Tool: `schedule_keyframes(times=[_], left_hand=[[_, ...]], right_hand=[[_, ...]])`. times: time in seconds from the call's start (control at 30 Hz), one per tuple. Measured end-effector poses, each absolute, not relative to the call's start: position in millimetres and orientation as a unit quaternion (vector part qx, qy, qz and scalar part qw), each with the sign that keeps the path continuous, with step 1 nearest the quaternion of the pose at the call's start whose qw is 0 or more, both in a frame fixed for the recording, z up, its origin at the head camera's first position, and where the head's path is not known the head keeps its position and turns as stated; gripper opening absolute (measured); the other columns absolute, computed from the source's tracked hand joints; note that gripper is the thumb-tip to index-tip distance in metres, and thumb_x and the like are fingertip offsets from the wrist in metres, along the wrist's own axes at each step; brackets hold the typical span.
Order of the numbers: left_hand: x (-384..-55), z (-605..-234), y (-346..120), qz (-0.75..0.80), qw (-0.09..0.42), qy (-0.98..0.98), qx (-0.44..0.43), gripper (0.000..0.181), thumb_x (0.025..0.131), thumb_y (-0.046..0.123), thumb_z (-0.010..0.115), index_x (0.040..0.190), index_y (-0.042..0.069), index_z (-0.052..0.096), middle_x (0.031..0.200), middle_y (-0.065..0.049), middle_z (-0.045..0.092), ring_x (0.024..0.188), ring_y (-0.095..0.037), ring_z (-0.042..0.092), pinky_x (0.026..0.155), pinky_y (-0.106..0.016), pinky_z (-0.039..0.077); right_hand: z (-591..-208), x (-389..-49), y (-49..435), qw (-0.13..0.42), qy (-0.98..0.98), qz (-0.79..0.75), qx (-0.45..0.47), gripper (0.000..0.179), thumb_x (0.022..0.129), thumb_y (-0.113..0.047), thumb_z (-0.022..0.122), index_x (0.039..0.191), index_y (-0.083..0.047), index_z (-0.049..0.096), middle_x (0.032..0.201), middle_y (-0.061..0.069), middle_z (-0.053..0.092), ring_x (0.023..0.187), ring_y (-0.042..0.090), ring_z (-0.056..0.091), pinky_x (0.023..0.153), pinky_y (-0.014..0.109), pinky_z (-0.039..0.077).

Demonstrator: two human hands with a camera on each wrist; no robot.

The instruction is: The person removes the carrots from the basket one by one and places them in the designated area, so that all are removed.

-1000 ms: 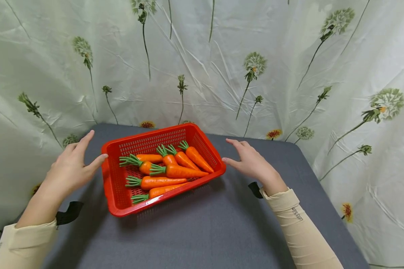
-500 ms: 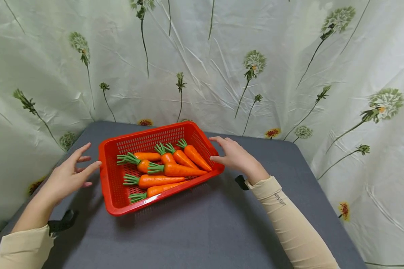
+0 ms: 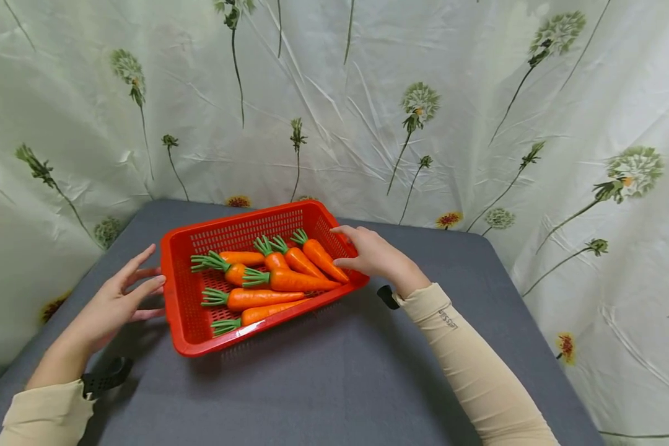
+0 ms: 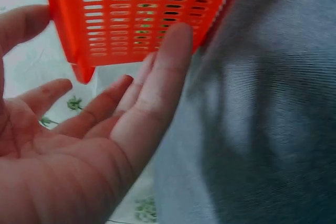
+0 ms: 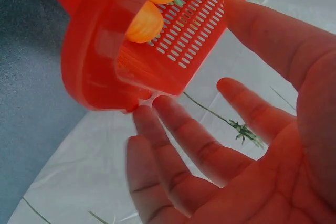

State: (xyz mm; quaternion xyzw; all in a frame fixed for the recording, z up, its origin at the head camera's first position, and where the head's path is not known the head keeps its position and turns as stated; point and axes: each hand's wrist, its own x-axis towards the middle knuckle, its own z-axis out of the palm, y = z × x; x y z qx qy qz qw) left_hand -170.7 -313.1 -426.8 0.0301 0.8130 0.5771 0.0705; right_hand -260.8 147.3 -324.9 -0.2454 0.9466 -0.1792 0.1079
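On the grey table (image 3: 312, 396), the red basket (image 3: 240, 335) of orange carrots (image 3: 295, 280) sat between the person's two hands, which were well apart. The left hand (image 3: 108, 306) spread its fingers beside one short end; the right hand (image 3: 373, 254) stood at the opposite end, fingers extended rather than gripping. Whether either touched the plastic, I couldn't tell. A secure hold, I judged, needed fingers hooked beneath both ends, with even pressure keeping the load level.
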Motion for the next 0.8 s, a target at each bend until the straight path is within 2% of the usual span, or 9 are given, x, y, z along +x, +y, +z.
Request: schedule_keyframes(times=[0.13, 0.2, 0.33, 0.4, 0.43, 0.5, 0.67, 0.7, 0.8], left_hand=[[-170, -434, -309, 0.599, 0.045, 0.798, 0.049, 0.086, 0.112, 0.023, 0.058, 0.173, 0.040, -0.001, 0.164, -0.039, 0.017, 0.104, 0.014, 0.063, 0.078, -0.035, 0.067], [-170, -437, -308, 0.610, 0.033, 0.790, 0.061, 0.087, 0.111, 0.018, 0.060, 0.173, 0.040, 0.003, 0.162, -0.034, 0.021, 0.105, 0.012, 0.064, 0.077, -0.033, 0.067], [-170, -443, -306, 0.665, 0.033, 0.742, 0.080, 0.084, 0.111, 0.010, 0.057, 0.174, 0.037, 0.009, 0.150, -0.006, 0.040, 0.107, 0.007, 0.067, 0.074, -0.032, 0.067], [-170, -447, -306, 0.695, 0.034, 0.713, 0.086, 0.084, 0.111, 0.006, 0.055, 0.174, 0.036, 0.008, 0.144, 0.007, 0.042, 0.108, 0.004, 0.068, 0.074, -0.032, 0.067], [-170, -448, -305, 0.708, 0.033, 0.700, 0.086, 0.084, 0.111, 0.005, 0.054, 0.174, 0.036, 0.007, 0.143, 0.009, 0.041, 0.108, 0.004, 0.068, 0.074, -0.031, 0.067], [-170, -452, -304, 0.719, 0.026, 0.690, 0.085, 0.084, 0.111, 0.005, 0.053, 0.174, 0.035, 0.005, 0.150, 0.001, 0.039, 0.109, 0.004, 0.068, 0.074, -0.030, 0.066], [-170, -457, -301, 0.728, 0.010, 0.681, 0.075, 0.084, 0.111, 0.006, 0.053, 0.174, 0.034, 0.005, 0.166, -0.020, 0.015, 0.108, 0.006, 0.068, 0.074, -0.027, 0.065], [-170, -458, -300, 0.732, 0.009, 0.677, 0.077, 0.083, 0.111, 0.005, 0.053, 0.174, 0.033, 0.006, 0.166, -0.020, 0.014, 0.109, 0.006, 0.067, 0.074, -0.027, 0.065], [-170, -460, -298, 0.748, 0.005, 0.658, 0.085, 0.082, 0.111, 0.003, 0.051, 0.174, 0.032, 0.009, 0.159, -0.012, 0.027, 0.110, 0.003, 0.068, 0.074, -0.028, 0.066]], right_hand=[[-324, -262, 142, 0.110, 0.947, -0.176, -0.247, 0.071, 0.100, -0.026, 0.078, 0.162, -0.012, 0.047, 0.132, 0.021, 0.064, 0.122, 0.037, 0.060, 0.100, 0.047, 0.054], [-324, -263, 139, 0.112, 0.946, -0.176, -0.248, 0.070, 0.100, -0.027, 0.077, 0.161, -0.012, 0.048, 0.131, 0.021, 0.064, 0.120, 0.036, 0.060, 0.098, 0.046, 0.054], [-326, -266, 133, 0.121, 0.943, -0.175, -0.256, 0.070, 0.100, -0.028, 0.077, 0.162, -0.012, 0.047, 0.135, 0.020, 0.063, 0.121, 0.035, 0.061, 0.099, 0.044, 0.055], [-326, -267, 129, 0.127, 0.941, -0.176, -0.261, 0.071, 0.100, -0.029, 0.077, 0.162, -0.012, 0.046, 0.137, 0.020, 0.063, 0.123, 0.034, 0.061, 0.101, 0.044, 0.055], [-326, -268, 127, 0.129, 0.940, -0.177, -0.263, 0.071, 0.100, -0.029, 0.077, 0.162, -0.012, 0.046, 0.138, 0.019, 0.063, 0.124, 0.034, 0.061, 0.101, 0.043, 0.055], [-326, -268, 124, 0.134, 0.937, -0.182, -0.267, 0.071, 0.100, -0.029, 0.077, 0.162, -0.012, 0.046, 0.138, 0.019, 0.063, 0.124, 0.034, 0.061, 0.102, 0.043, 0.055], [-327, -269, 118, 0.144, 0.931, -0.192, -0.274, 0.069, 0.100, -0.028, 0.077, 0.160, -0.012, 0.048, 0.134, 0.020, 0.065, 0.118, 0.034, 0.064, 0.101, 0.043, 0.056], [-327, -270, 117, 0.146, 0.930, -0.193, -0.275, 0.068, 0.100, -0.028, 0.077, 0.160, -0.012, 0.049, 0.133, 0.020, 0.066, 0.117, 0.034, 0.064, 0.102, 0.043, 0.056], [-328, -272, 115, 0.157, 0.924, -0.203, -0.282, 0.068, 0.100, -0.028, 0.078, 0.160, -0.013, 0.049, 0.135, 0.020, 0.066, 0.117, 0.034, 0.066, 0.105, 0.044, 0.055]])
